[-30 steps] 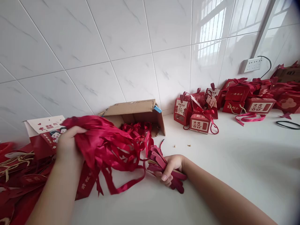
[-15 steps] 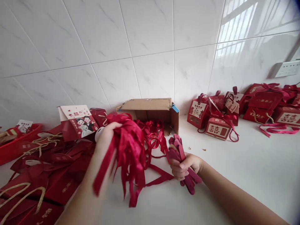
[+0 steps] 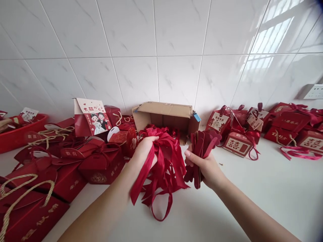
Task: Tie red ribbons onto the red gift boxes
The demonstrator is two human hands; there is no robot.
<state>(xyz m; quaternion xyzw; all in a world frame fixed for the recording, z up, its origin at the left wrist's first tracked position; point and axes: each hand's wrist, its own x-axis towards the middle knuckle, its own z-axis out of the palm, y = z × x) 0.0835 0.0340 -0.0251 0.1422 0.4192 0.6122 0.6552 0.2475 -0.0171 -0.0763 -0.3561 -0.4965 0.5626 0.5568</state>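
My left hand (image 3: pixel 147 153) is closed round a loose bunch of red satin ribbons (image 3: pixel 169 158), whose ends trail down over the white counter. In my right hand (image 3: pixel 205 164) is a bundle of dark red strips with rounded ends (image 3: pixel 199 148), gripped upright in the fist; they look like flat handle straps. Just behind both hands lies a cardboard box (image 3: pixel 165 109) on its side, its opening facing me. More red ribbon shows at the mouth of the box, partly hidden behind the bunch in my left hand.
Red gift boxes with rope handles (image 3: pixel 37 208) crowd the left side, beside a red plastic basket (image 3: pixel 15 136). A white-and-red box with a cartoon couple (image 3: pixel 94 117) stands behind them. Small red boxes (image 3: pixel 238 144) and a pink ribbon (image 3: pixel 300 153) lie right. White tiles (image 3: pixel 176 77) rise behind.
My view has turned slightly left. The ribbon bunch in my left hand has come down and right, nearer the strips. My right hand has tilted the strips more upright.
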